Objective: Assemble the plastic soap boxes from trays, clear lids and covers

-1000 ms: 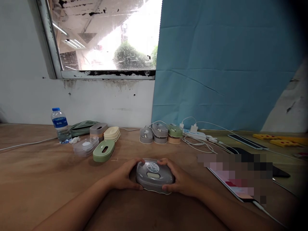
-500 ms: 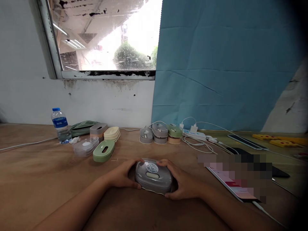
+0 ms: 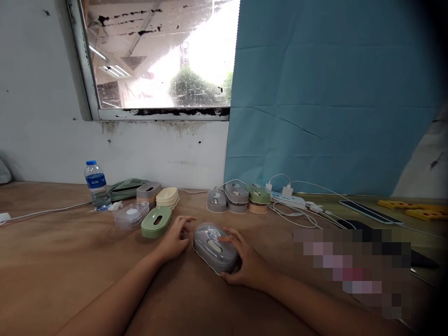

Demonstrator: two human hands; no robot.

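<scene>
A grey oval box [image 3: 214, 247] with a see-through cover and a round printed sticker stands on the table before me, turned at an angle. My right hand [image 3: 245, 259] grips its right end, thumb at the near side and fingers over the top. My left hand [image 3: 177, 238] is off the box, to its left, fingers apart and holding nothing. Just beyond the left hand lies a green oval piece [image 3: 156, 222] with a slot. Behind it are a stack of cream oval trays [image 3: 168, 198] and a clear plastic cover [image 3: 131, 215].
Grey boxes [image 3: 237, 196] and a green-topped box [image 3: 258, 198] stand at the back. A water bottle [image 3: 97, 186] and a green pouch [image 3: 128, 188] are at the left rear. White cables [image 3: 297, 213], a power strip [image 3: 289, 200] and a phone [image 3: 370, 212] lie right.
My left hand has let go of the grey box and moved left and away from me, opening. The box has turned and shifted slightly left under my right hand. The view has shifted slightly.
</scene>
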